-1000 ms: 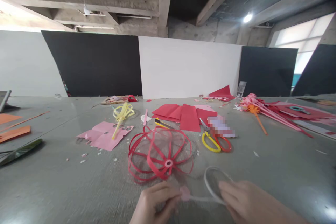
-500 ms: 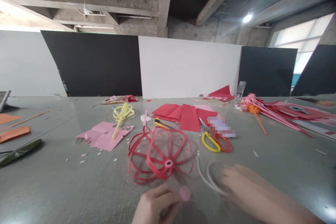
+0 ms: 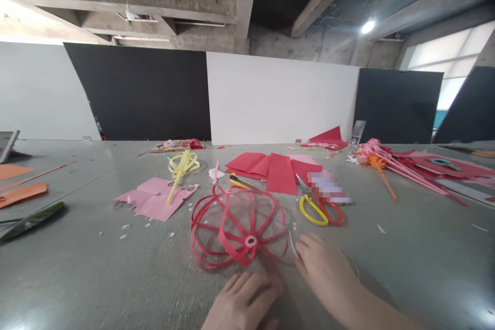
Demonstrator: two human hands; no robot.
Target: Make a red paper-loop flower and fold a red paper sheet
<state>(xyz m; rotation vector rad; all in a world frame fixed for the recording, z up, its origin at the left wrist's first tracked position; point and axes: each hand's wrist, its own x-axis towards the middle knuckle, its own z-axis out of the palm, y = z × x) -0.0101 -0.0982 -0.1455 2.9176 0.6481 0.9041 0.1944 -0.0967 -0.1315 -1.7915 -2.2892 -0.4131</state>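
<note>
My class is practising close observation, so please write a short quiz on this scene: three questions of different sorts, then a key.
1. What colours are the two handle loops of the scissors?
2. True or false: the scissors lie to the right of the round red strip frame in the picture.
3. Which is nearer the white cord?
a) the person's left hand
b) the person's right hand

Key
1. Yellow and orange-red.
2. True.
3. b
</note>
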